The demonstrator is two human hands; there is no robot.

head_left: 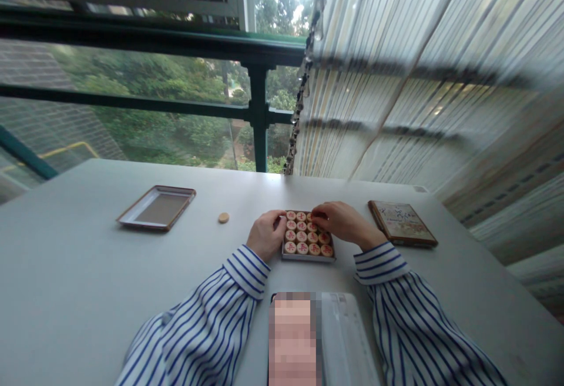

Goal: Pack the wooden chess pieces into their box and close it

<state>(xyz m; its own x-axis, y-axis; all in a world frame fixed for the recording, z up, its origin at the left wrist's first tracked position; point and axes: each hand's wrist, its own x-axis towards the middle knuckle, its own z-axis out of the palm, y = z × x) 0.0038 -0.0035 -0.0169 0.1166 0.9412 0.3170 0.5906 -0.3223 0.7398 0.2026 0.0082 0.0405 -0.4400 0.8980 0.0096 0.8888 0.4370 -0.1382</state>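
Observation:
A shallow box (308,259) stands on the table in front of me, filled with rows of round wooden xiangqi pieces (302,248) marked in red characters. My left hand (266,235) is closed at the box's far left corner, thumb and fingers gripping its edge. Over the far right part of the box, my right hand (346,222) has its fingers drawn together on a xiangqi piece, and it covers some of the pieces there. One loose piece (224,218) lies on the table to the left, apart from both hands.
An open, shallow lid (161,208) rests at the left of the white table (88,274). To the right lies a closed patterned box (403,222). A phone-like device with a blurred screen (294,339) and a pale case (346,333) are nearest me. Beyond are a railing and string curtain.

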